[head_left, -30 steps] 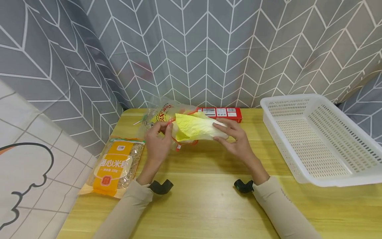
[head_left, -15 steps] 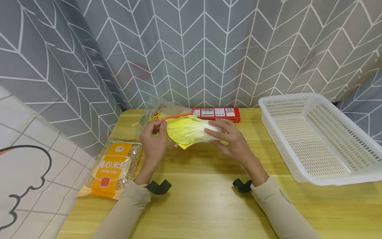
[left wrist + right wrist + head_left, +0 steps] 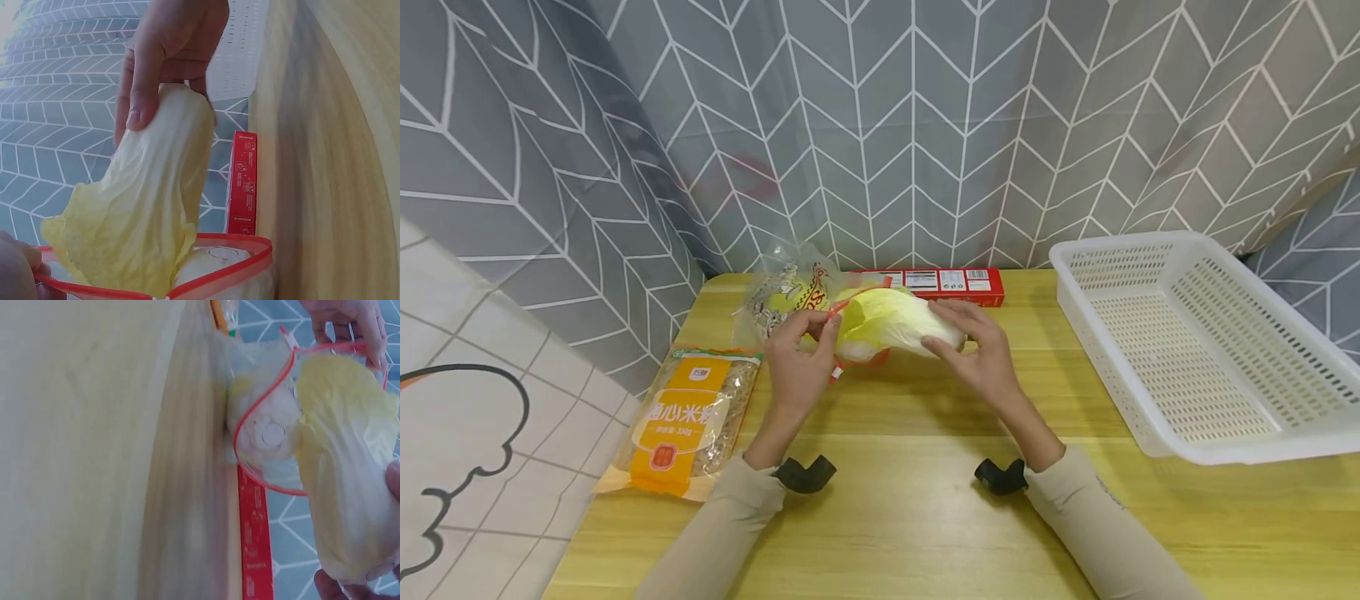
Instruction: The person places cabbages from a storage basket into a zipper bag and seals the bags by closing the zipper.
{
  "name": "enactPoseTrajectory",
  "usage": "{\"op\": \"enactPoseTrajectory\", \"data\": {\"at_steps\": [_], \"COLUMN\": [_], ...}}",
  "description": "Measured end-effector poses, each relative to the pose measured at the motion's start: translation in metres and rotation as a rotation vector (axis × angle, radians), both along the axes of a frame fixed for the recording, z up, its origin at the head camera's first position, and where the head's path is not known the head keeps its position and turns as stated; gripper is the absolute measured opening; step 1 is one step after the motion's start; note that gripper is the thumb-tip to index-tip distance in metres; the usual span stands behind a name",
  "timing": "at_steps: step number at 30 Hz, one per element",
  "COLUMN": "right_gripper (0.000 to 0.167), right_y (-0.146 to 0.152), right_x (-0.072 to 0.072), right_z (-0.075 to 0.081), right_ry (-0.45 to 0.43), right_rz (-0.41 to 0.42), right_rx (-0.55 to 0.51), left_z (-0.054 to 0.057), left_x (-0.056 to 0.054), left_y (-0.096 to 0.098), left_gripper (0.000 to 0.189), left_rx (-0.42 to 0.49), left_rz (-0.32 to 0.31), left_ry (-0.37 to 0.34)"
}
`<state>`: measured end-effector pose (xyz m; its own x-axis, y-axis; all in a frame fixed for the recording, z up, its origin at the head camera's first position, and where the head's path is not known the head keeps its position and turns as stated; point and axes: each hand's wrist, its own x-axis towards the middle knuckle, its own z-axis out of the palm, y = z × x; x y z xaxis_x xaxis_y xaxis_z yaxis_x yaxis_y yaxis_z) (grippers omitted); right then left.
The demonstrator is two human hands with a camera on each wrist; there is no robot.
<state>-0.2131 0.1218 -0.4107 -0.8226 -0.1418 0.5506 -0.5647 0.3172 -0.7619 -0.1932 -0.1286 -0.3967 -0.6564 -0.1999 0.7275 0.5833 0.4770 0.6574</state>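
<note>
The cabbage (image 3: 910,321) is held above the far middle part of the table (image 3: 895,500), its yellow leafy end at the mouth of the clear bag (image 3: 778,287) to the left and its pale base to the right. How far the leaves reach past the red rim (image 3: 219,274) is hard to tell. A loose leaf edge could well snag on that rim and fold or tear, since the leafy end looks broad against the gap. The bag seems limp, and only one part of its mouth is plainly gripped, so the opening might sag or twist under pressure. A second pale vegetable (image 3: 269,431) lies inside (its round cut end faces outward) and could press against the cabbage, or roll forward if the bag tips. The smooth base might also slip if the hold on it loosens.

The right hand (image 3: 985,358) comes in from the near right and holds the base, thumb on the near side, fingers bent over the far side. The left hand (image 3: 801,358) reaches in from the near left, thumb and finger pinching the rim with next to no gap between them.
</note>
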Motion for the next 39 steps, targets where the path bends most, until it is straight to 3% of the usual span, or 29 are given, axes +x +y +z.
{"op": "enactPoseTrajectory", "data": {"at_steps": [9, 15, 19, 24, 28, 35, 39], "right_gripper": [0.043, 0.047, 0.045, 0.047, 0.05, 0.05, 0.05], "right_y": [-0.009, -0.026, -0.038, -0.039, -0.036, -0.033, -0.032], "right_x": [0.006, 0.011, 0.014, 0.019, 0.017, 0.017, 0.017], "right_z": [0.009, 0.001, -0.01, -0.011, -0.015, -0.011, -0.008], "right_ry": [-0.376, -0.53, -0.412, -0.124, 0.085, 0.228, 0.316], "right_rz": [-0.02, 0.011, -0.017, -0.029, -0.009, 0.005, -0.004], "right_rx": [-0.258, -0.445, -0.461, -0.221, -0.031, 0.113, 0.204], "left_z": [0.003, 0.005, 0.004, 0.004, 0.004, 0.004, 0.003], "left_x": [0.0, 0.001, 0.002, 0.003, 0.003, 0.003, 0.004], "left_y": [0.0, 0.002, 0.002, 0.001, 0.001, 0.001, 0.0], "left_gripper": [0.01, 0.011, 0.012, 0.014, 0.011, 0.012, 0.01], "left_rx": [-0.013, -0.019, -0.001, 0.05, 0.059, 0.053, -0.022], "left_rz": [0.001, 0.0, 0.001, 0.01, 0.02, 0.035, 0.037], "left_ry": [0.023, 0.049, 0.014, -0.033, -0.012, -0.038, -0.025]}}
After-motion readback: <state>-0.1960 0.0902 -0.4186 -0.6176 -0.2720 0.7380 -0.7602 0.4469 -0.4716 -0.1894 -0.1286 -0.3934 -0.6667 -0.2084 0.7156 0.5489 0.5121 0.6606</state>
